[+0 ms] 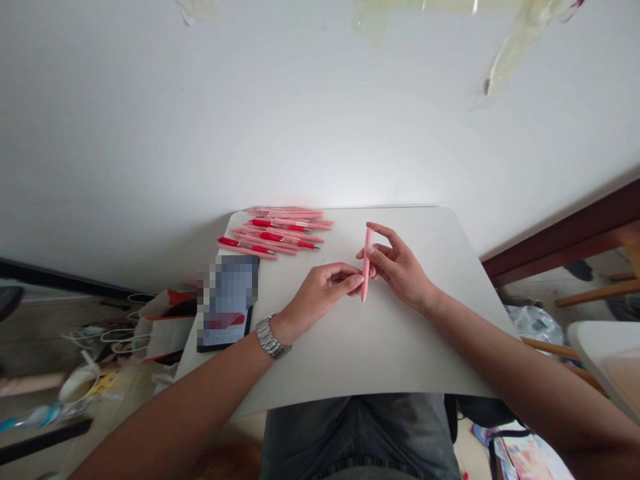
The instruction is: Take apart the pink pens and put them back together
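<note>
Over the middle of a small white table (380,347), both my hands hold one pink pen (367,265) nearly upright. My right hand (400,270) grips the pen's upper part between thumb and fingers. My left hand (320,290), with a metal watch on the wrist, pinches the pen's lower part with curled fingers. A pile of several pink and red pens (280,233) lies at the table's far left, apart from both hands.
A phone (227,303) lies at the table's left edge. Bags and clutter (150,320) sit on the floor to the left. A wooden table edge (565,240) and another white surface (607,353) stand to the right. A white wall rises behind.
</note>
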The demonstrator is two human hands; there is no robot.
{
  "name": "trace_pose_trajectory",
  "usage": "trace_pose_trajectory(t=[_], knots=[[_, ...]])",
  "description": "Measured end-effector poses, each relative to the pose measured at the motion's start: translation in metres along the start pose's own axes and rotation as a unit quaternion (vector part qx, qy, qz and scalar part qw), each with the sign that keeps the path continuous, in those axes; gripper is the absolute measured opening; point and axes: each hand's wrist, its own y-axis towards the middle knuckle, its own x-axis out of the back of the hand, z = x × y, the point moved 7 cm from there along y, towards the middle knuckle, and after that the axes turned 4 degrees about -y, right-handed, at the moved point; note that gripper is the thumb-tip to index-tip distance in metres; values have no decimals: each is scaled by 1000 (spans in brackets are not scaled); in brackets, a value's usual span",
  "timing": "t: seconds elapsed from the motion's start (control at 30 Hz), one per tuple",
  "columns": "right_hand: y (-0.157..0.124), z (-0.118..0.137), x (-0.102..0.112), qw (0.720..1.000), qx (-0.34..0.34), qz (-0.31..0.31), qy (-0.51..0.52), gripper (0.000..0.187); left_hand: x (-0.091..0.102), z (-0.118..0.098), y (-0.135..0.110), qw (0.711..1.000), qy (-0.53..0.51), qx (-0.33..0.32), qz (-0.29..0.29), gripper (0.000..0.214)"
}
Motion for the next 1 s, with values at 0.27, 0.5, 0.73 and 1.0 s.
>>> trace_pose_trajectory(t=[0.27,0.5,0.73,1.0], knots=[[0,1,0,1000,2,-2,-15,67,0,-1,-1,1000,13,-9,4,29],[-1,2,-1,1000,5,2,-14,65,0,-1,-1,1000,6,-6,4,28],[-1,2,0,1000,2,1,-23,67,-1,-2,-1,1000,16,-9,-4,29],[-1,3,-1,1000,3,7,-16,63,0,0,-1,1000,20,-10,-2,28]])
